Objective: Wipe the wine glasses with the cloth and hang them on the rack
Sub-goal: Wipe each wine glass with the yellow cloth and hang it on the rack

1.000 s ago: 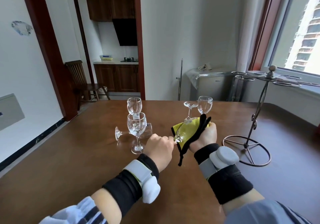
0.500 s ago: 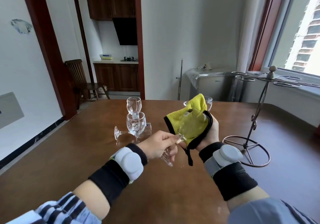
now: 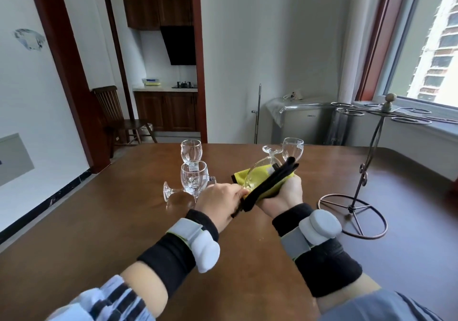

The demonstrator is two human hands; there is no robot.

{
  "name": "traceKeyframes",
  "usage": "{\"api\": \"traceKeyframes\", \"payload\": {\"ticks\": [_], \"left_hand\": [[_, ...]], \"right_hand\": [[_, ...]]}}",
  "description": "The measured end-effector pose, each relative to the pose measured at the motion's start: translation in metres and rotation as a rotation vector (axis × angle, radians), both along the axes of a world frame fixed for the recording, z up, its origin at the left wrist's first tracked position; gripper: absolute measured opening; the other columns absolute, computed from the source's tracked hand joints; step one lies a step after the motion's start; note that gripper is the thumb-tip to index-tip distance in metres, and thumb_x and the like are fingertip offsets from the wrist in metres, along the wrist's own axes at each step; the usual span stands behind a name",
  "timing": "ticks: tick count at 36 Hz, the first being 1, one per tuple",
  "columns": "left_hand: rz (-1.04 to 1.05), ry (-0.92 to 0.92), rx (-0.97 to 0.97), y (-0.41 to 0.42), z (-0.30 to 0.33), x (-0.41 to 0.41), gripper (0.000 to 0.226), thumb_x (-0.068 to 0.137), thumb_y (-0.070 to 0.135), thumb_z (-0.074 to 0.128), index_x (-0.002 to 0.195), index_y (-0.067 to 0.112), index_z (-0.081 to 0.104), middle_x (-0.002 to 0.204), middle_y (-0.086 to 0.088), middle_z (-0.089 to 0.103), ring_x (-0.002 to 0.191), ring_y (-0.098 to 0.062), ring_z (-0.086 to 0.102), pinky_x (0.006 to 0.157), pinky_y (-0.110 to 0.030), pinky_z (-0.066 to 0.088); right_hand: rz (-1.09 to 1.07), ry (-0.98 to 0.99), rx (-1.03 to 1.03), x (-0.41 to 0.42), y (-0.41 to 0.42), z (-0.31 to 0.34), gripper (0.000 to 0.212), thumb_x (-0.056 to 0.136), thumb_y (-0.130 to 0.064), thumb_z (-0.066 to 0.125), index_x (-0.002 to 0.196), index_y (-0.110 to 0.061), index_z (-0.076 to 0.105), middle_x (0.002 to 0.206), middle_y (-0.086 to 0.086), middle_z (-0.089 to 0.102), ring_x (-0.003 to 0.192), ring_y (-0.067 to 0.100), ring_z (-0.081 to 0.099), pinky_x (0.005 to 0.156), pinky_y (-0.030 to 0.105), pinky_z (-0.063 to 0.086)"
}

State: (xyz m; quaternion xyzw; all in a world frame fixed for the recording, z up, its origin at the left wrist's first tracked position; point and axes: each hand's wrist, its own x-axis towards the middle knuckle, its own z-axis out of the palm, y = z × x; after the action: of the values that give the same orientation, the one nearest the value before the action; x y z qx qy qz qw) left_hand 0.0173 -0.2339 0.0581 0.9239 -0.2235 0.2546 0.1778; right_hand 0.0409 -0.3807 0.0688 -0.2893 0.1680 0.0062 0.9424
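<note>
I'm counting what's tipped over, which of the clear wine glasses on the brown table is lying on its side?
The clear wine glass lying on its side behind the nearest upright wine glass, foot pointing left. The others on the table stand upright.

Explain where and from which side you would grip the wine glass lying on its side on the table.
Grip the lying glass by its stem, from above. The stem runs level between the foot at its left end and the bowl, which sits behind the upright glass. Coming down left of that glass probably avoids knocking it.
</note>
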Motion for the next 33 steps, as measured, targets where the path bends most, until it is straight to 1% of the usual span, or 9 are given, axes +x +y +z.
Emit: {"api": "traceKeyframes", "payload": {"ticks": [2,4,7,9,13,16,19,28,33], "left_hand": [[-0.004,-0.107,0.141,0.002,-0.002,0.001,0.042,0.096,0.035,0.041,0.067,0.014,0.064,0.059,-0.004,0.065,0.054,-0.028,0.062,0.053,-0.027,0.043],[-0.013,-0.222,0.17,0.003,-0.004,0.005,0.042,0.09,0.035,0.041,0.059,0.015,0.06,0.047,0.0,0.057,0.041,-0.024,0.057,0.046,-0.023,0.041],[-0.077,-0.169,0.114,0.003,-0.003,0.002,0.043,0.096,0.037,0.044,0.069,0.01,0.064,0.059,-0.007,0.063,0.056,-0.031,0.061,0.051,-0.031,0.044],[-0.09,-0.033,-0.004,0.002,-0.002,-0.001,0.041,0.099,0.039,0.045,0.078,0.01,0.066,0.067,-0.011,0.066,0.068,-0.034,0.062,0.061,-0.036,0.047],[-0.279,0.44,-0.491,-0.007,0.008,-0.017,0.04,0.097,0.034,0.051,0.064,0.015,0.061,0.045,0.002,0.053,0.045,-0.018,0.058,0.058,-0.04,0.058],[-0.425,0.753,-0.808,-0.018,0.015,-0.024,0.045,0.098,0.022,0.05,0.056,0.01,0.06,0.044,0.001,0.048,0.039,-0.013,0.053,0.044,-0.026,0.052],[-0.463,0.849,-0.947,-0.02,0.02,-0.027,0.042,0.098,0.02,0.049,0.059,0.006,0.058,0.042,0.001,0.045,0.037,-0.012,0.052,0.04,-0.021,0.046],[-0.34,0.676,-1.074,-0.028,0.008,-0.017,0.034,0.086,0.029,0.061,0.06,0.008,0.06,0.046,-0.001,0.057,0.041,-0.013,0.054,0.046,-0.02,0.045],[-0.161,0.482,-0.793,-0.023,0.006,-0.006,0.053,0.094,0.033,0.056,0.051,0.003,0.051,0.05,-0.008,0.051,0.044,-0.015,0.044,0.051,-0.027,0.033]], "right_hand": [[-0.048,0.003,-0.025,0.002,-0.003,-0.001,0.036,0.096,-0.032,0.031,0.08,-0.013,0.057,0.09,0.011,0.062,0.086,0.028,0.061,0.091,0.042,0.05],[-0.063,-0.072,-0.034,-0.002,-0.004,0.003,0.028,0.097,-0.02,0.032,0.071,-0.017,0.042,0.064,0.005,0.049,0.06,0.022,0.05,0.065,0.029,0.046],[-0.056,-0.163,-0.018,-0.009,-0.006,0.009,0.031,0.091,-0.017,0.036,0.061,-0.014,0.041,0.051,0.005,0.043,0.051,0.024,0.045,0.059,0.027,0.045],[-0.041,-0.255,0.011,-0.015,-0.008,0.013,0.033,0.092,-0.021,0.034,0.065,-0.011,0.05,0.061,0.009,0.051,0.06,0.027,0.051,0.064,0.03,0.048],[0.006,-0.317,-0.06,-0.023,-0.007,0.018,0.041,0.096,-0.04,0.036,0.081,-0.011,0.062,0.076,0.012,0.063,0.068,0.029,0.062,0.073,0.037,0.05],[0.06,-0.372,-0.052,-0.029,-0.005,0.023,0.056,0.099,-0.042,0.031,0.071,-0.012,0.068,0.07,0.01,0.065,0.056,0.025,0.065,0.058,0.032,0.055],[0.074,-0.383,-0.077,-0.033,-0.003,0.029,0.054,0.098,-0.045,0.031,0.075,-0.012,0.067,0.069,0.008,0.064,0.056,0.025,0.063,0.058,0.03,0.053],[-0.151,-0.23,-0.117,-0.028,0.019,0.038,0.042,0.096,-0.051,0.039,0.075,-0.018,0.052,0.069,0.006,0.053,0.062,0.027,0.052,0.06,0.029,0.043],[-0.15,-0.076,-0.118,-0.022,0.025,0.022,0.043,0.095,-0.054,0.043,0.09,-0.015,0.061,0.069,0.005,0.064,0.062,0.024,0.065,0.061,0.032,0.052]]}}
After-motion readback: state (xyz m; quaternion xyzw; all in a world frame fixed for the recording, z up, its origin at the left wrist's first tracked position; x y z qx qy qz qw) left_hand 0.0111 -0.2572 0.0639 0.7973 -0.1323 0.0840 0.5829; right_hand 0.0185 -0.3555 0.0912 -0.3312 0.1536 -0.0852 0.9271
